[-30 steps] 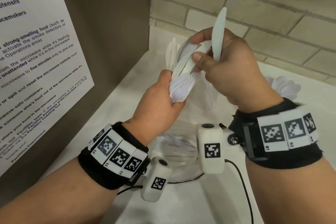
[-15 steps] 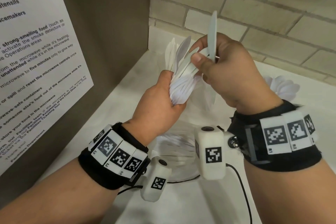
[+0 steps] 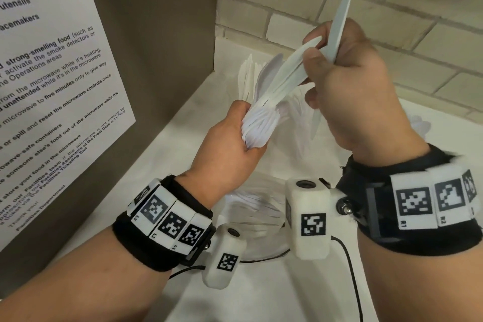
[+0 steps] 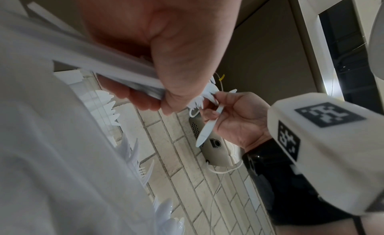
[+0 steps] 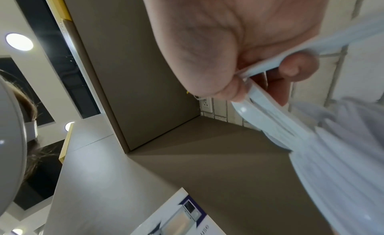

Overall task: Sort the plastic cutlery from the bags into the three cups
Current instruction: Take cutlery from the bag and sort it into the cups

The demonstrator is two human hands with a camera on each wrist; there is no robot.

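My left hand [image 3: 227, 149] grips a bundle of white plastic cutlery [image 3: 261, 125] by its lower ends, held up over the white counter [image 3: 261, 295]. My right hand [image 3: 326, 60] holds one long white cutlery piece [image 3: 341, 18] upright, and its thumb and fingers pinch the tops of a few pieces fanned out of the bundle [image 3: 290, 70]. In the left wrist view my left hand [image 4: 166, 61] is curled round the bundle [image 4: 99, 57], and the right hand [image 4: 234, 117] holds the single piece [image 4: 209, 125]. In the right wrist view the fingertips [image 5: 297, 66] pinch white pieces [image 5: 270, 110].
Behind the hands stands a cup with upright white pieces [image 3: 248, 76]; a cup of spoons [image 3: 418, 125] is at the right. Clear plastic holding white pieces [image 3: 256, 209] lies under my wrists. A brown panel with a notice [image 3: 52, 86] closes the left; a brick wall [image 3: 392, 8] is behind.
My right hand has moved up and to the right, drawing a few pieces out of the bundle into a longer fan. The left hand has stayed where it was.
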